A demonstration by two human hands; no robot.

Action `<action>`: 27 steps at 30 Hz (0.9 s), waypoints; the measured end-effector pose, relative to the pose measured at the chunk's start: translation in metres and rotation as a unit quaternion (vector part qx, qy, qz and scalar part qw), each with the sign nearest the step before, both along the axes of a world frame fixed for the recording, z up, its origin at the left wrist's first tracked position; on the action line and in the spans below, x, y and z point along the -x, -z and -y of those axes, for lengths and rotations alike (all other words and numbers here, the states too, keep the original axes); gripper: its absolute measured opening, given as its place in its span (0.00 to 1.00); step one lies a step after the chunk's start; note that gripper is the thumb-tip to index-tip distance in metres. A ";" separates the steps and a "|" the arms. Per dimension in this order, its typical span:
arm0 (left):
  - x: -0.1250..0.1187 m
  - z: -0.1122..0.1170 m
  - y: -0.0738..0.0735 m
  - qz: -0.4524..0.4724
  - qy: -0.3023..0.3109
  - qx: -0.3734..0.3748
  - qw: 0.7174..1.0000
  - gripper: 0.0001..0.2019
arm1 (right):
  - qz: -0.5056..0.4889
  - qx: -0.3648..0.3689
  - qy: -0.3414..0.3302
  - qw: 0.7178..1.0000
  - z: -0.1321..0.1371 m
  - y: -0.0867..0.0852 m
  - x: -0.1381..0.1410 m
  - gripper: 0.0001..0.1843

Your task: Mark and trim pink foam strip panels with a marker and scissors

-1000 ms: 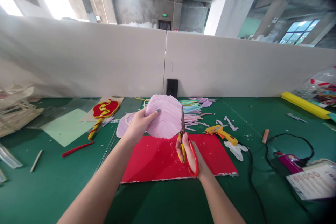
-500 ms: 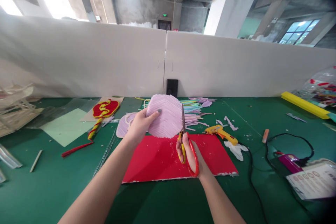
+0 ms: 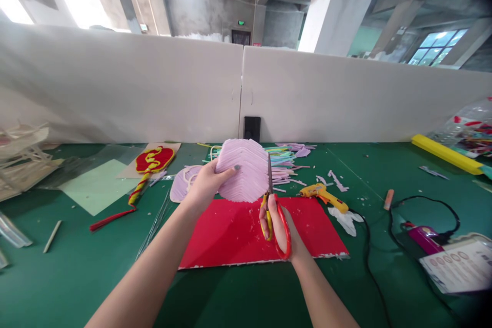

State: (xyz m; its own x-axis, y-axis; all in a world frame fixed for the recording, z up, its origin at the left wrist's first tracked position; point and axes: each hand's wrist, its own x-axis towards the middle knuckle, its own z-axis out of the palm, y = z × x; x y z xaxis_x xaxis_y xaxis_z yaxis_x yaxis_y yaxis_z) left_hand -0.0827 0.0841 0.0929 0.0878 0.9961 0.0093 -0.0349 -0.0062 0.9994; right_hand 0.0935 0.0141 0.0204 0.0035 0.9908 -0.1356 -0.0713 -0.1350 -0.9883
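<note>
A rounded lilac panel [image 3: 249,177], faced with strips in a V pattern, is pinched at its left side by my left hand [image 3: 207,182], thumb on the front. My right hand [image 3: 280,223] is closed through the red and yellow handles of a pair of scissors [image 3: 270,179]. The blades point upward along the panel's right edge; whether they touch it I cannot tell. Below both hands lies a red board [image 3: 226,238]. Behind the panel are pastel strips [image 3: 286,171], and a second lilac piece [image 3: 179,187] with a cream loop lies left of it.
An orange-yellow glue gun [image 3: 325,196] with a black cable rests to the right, near a purple plug block [image 3: 425,238]. Left are a red and yellow tasselled fan shape [image 3: 154,158] and pale green paper [image 3: 96,184]. A black phone [image 3: 252,128] leans against the white partition [image 3: 154,87].
The panel and my left hand have shifted very slightly to the right. The scissors have stayed almost in place at the panel's right edge.
</note>
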 end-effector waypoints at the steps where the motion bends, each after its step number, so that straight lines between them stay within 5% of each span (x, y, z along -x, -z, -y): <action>1: 0.001 -0.001 0.000 0.010 0.012 0.006 1.000 0.24 | 0.004 -0.002 0.001 1.000 0.000 0.001 0.000 0.34; 7: 0.000 -0.002 0.002 0.061 0.004 0.006 0.998 0.22 | 0.015 -0.012 0.002 1.000 -0.001 0.005 -0.002 0.33; 27: 0.000 -0.003 0.004 -0.015 -0.046 -0.023 0.999 0.22 | 0.051 0.015 0.024 0.998 0.002 0.002 -0.001 0.33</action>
State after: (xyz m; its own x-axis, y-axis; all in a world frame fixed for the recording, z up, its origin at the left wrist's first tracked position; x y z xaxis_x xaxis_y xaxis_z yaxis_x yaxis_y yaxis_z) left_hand -0.0822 0.0870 0.0886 -0.0022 0.9986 0.0530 -0.0028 -0.0530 0.9986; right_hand 0.0949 0.0119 0.0188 0.0653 0.9846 -0.1619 0.0215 -0.1636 -0.9863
